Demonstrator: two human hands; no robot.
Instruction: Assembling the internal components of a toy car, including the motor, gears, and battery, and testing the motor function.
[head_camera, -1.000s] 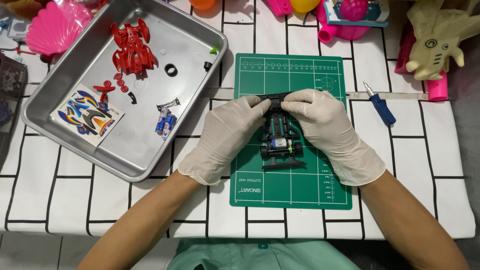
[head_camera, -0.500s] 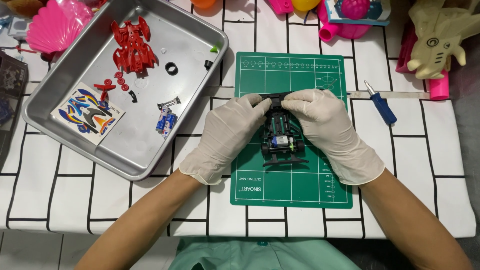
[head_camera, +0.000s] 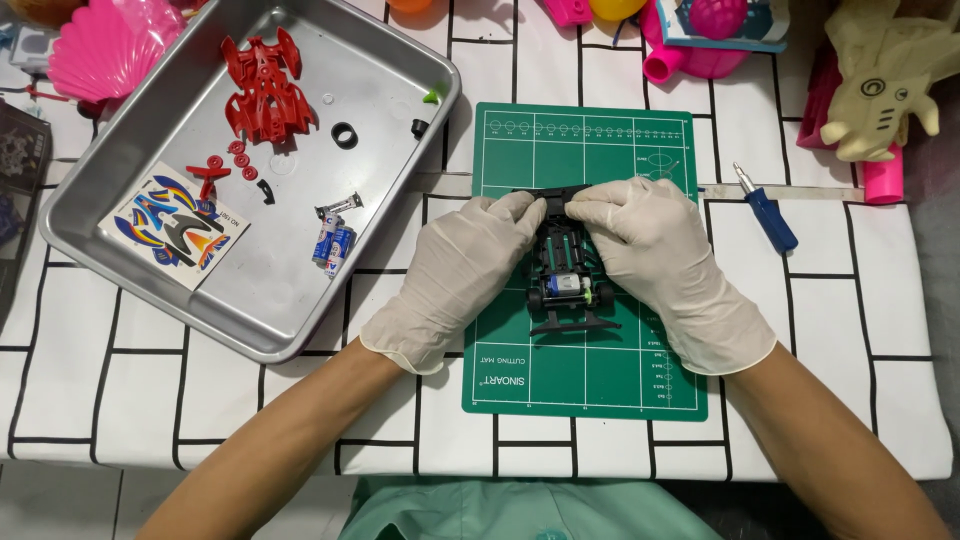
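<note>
On the green cutting mat (head_camera: 600, 390), a black toy car chassis (head_camera: 565, 285) is pinched at its front end by closed left hand (head_camera: 455, 275) and right hand (head_camera: 665, 265) fingers, apparently for fitting; steady pressure seems called for.

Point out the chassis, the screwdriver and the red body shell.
chassis (head_camera: 567, 288): head view, motor end.
screwdriver (head_camera: 772, 219): head view, blue handle.
red body shell (head_camera: 264, 92): head view, centre, in the tray.

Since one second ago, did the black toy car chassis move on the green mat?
No. The black toy car chassis keeps its place against the grid of the green cutting mat, between both gloved hands.
</note>
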